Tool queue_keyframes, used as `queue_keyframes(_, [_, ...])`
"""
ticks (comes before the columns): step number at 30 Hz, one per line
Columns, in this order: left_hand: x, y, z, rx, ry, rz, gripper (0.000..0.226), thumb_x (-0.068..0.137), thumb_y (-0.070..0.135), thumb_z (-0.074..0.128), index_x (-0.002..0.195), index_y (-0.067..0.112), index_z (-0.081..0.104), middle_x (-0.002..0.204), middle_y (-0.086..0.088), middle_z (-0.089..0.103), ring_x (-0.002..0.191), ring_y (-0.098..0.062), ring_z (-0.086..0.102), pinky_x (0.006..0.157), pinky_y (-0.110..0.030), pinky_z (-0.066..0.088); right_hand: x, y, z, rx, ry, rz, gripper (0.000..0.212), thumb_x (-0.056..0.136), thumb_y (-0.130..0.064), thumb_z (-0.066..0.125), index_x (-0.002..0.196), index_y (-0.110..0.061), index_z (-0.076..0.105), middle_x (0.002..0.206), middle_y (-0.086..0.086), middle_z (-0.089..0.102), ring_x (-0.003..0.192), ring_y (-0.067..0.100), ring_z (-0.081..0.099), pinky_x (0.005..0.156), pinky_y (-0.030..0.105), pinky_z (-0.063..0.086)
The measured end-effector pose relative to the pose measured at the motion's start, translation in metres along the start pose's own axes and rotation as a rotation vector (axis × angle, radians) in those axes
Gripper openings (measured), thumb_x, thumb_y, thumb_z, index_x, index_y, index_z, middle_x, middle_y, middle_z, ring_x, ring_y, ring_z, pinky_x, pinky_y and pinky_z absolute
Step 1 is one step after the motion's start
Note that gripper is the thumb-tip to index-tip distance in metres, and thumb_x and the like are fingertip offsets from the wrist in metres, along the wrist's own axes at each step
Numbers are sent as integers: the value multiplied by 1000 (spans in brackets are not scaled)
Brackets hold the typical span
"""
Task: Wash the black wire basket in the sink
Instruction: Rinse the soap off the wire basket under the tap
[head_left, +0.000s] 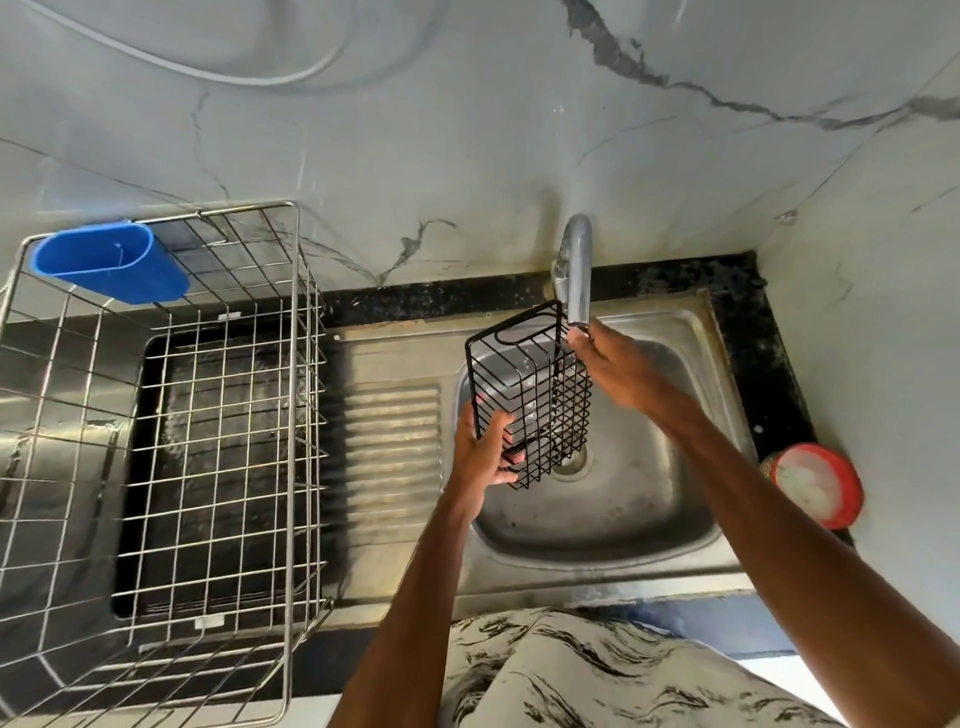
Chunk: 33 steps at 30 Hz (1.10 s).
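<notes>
A black wire basket (530, 389) hangs tilted over the steel sink (670, 499), just below the spout of the tap (576, 270). My left hand (480, 452) grips the basket's lower left corner, with fingers curled round its wires. My right hand (618, 371) reaches to the tap's outlet at the basket's upper right edge; its fingertips are at the spout and the basket's rim, and how they close is hidden. The sink's drain (571, 460) shows under the basket.
A large steel wire dish rack (171, 415) stands on the counter to the left, with a blue plastic holder (111, 262) hung on its far rim. A ribbed drainboard (392, 457) lies between rack and basin. A red-rimmed round tub (815, 483) sits at the right.
</notes>
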<state>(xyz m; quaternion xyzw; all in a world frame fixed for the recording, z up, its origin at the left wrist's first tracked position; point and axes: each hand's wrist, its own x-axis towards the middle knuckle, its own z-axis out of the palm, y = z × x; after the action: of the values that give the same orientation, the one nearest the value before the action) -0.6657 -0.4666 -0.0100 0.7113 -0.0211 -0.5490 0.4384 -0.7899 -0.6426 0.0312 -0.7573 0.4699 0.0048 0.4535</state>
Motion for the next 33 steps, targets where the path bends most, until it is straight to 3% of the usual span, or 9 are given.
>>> queue_keyframes(4, [1,6,-2,12,-19,6,48,104,38,58,148,37,40,106,-2,66,95,-35,76,84,-56,62,6,-7,-16,445,-111,185,51,101,-45,55,144,-19,49,128,0,57,111,20,58,99,48,54])
queue_keyframes(8, [3,6,-9,-29,-88,-5,62,104,47,54,159,32,30,135,-7,60,87,-27,70,98,-66,53,4,-7,-21,510,-201,159,41,100,-42,57,125,-10,65,112,8,66,100,25,65,100,47,52])
queue_keyframes(11, [6,4,-14,-46,-141,1,86,92,62,59,163,46,14,165,-16,34,107,-35,70,99,-57,56,2,-10,-21,490,-160,141,32,96,-41,62,111,-13,69,108,7,69,99,25,67,102,50,51])
queue_keyframes(17, [5,25,-18,-78,-7,-2,49,111,30,46,158,18,37,158,-20,44,131,-39,58,107,-50,51,-16,-25,-17,254,-33,92,37,99,-46,58,110,-13,71,103,13,72,103,38,66,99,49,51])
queue_keyframes(19, [5,37,-17,-35,88,93,45,110,28,50,153,13,45,153,-16,50,123,-32,62,102,-44,53,-19,-25,-16,147,7,97,38,101,-42,57,110,-8,70,87,16,70,79,35,65,80,25,56])
queue_keyframes(21, [0,53,-13,114,136,247,51,106,34,57,151,14,43,143,-11,57,119,-27,61,97,-40,53,-18,-23,-11,114,34,59,35,99,-41,60,104,-8,69,68,4,59,58,18,53,50,10,43])
queue_keyframes(25, [4,81,8,447,195,327,86,93,53,71,158,17,28,152,-16,47,133,-31,53,101,-35,44,-9,-17,-2,138,120,71,30,94,-47,64,95,-18,69,72,-3,64,64,12,57,53,22,40])
queue_keyframes(29, [19,97,20,422,84,172,110,78,53,86,160,26,18,156,-13,47,133,-33,56,108,-49,49,-14,-20,1,84,153,23,30,91,-52,65,91,-23,69,78,-6,64,73,11,60,59,23,40])
queue_keyframes(33, [26,96,18,424,55,130,86,79,31,89,147,22,38,133,0,57,111,-22,56,96,-45,51,-22,-21,13,16,180,-49,23,87,-52,70,90,-29,69,95,-5,65,89,11,61,75,30,50])
